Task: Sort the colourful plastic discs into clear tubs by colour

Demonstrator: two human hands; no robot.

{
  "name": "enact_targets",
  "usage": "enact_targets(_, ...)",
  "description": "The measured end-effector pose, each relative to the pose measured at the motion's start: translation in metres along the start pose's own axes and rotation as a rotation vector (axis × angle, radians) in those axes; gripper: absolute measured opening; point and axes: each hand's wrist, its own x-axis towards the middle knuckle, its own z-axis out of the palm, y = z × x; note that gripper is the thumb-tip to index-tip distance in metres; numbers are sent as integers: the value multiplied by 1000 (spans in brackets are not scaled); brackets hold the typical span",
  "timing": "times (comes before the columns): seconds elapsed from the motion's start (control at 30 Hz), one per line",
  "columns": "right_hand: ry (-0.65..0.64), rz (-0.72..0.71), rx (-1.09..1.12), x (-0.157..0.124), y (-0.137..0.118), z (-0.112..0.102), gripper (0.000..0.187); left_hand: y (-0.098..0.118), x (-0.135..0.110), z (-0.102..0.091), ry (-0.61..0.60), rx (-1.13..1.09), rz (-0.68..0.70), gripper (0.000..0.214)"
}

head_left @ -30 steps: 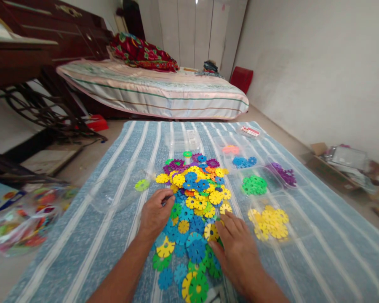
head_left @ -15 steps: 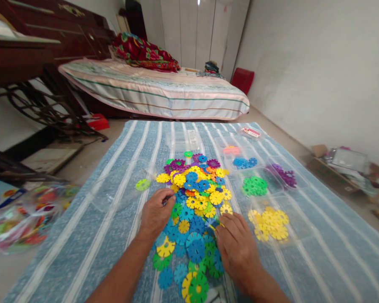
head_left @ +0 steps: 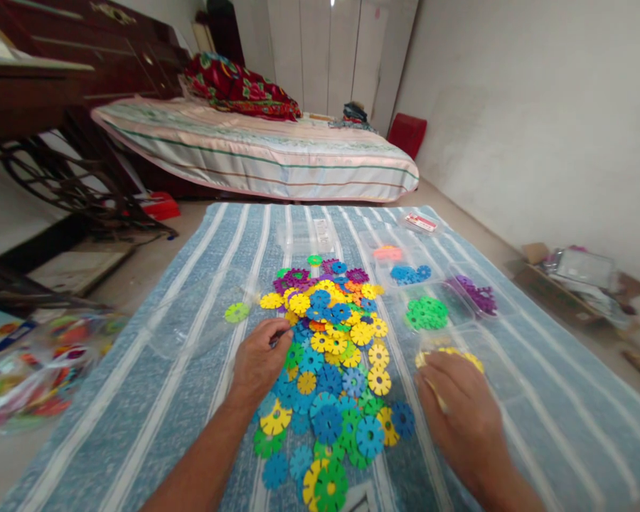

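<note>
A heap of notched plastic snowflake discs [head_left: 328,377] in yellow, blue, green, purple and orange covers the middle of the table. At its left edge rests my left hand [head_left: 260,359], fingers curled together; what they hold, if anything, is hidden. My right hand [head_left: 461,405] is over the clear container of yellow discs [head_left: 466,355] at the right. A yellow disc [head_left: 436,395] shows edge-on between its fingers and thumb. Most of the yellow discs in the container are hidden behind this hand.
Beyond my right hand stand clear containers with green discs [head_left: 427,313], purple discs [head_left: 477,295], blue discs [head_left: 409,274] and orange discs [head_left: 388,252]. A clear lid [head_left: 192,320] lies left, near a lime-green disc [head_left: 237,312]. Striped cloth [head_left: 154,398] covers the table.
My right hand has moved right, from the heap's edge to the yellow container, carrying a yellow disc. Discs at the heap's right edge are uncovered. My left hand stays by the heap.
</note>
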Motion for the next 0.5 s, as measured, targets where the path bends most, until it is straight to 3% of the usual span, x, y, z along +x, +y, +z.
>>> enact_targets(0.1, -76, -28, 106, -8, -27, 18, 13, 0, 1, -1, 9, -2, 0, 23)
enact_targets(0.2, -210, 11, 78, -11, -44, 35, 15, -1, 1, -1, 17, -6, 2, 24)
enact_targets(0.33, -358, 102, -39, -8, -48, 49, 16, -4, 2, 0, 13, 6, 3, 25)
enact_targets(0.5, -387, 103, -109, -8, -45, 56, 14, -7, 4, 0, 12, 2, 7, 25)
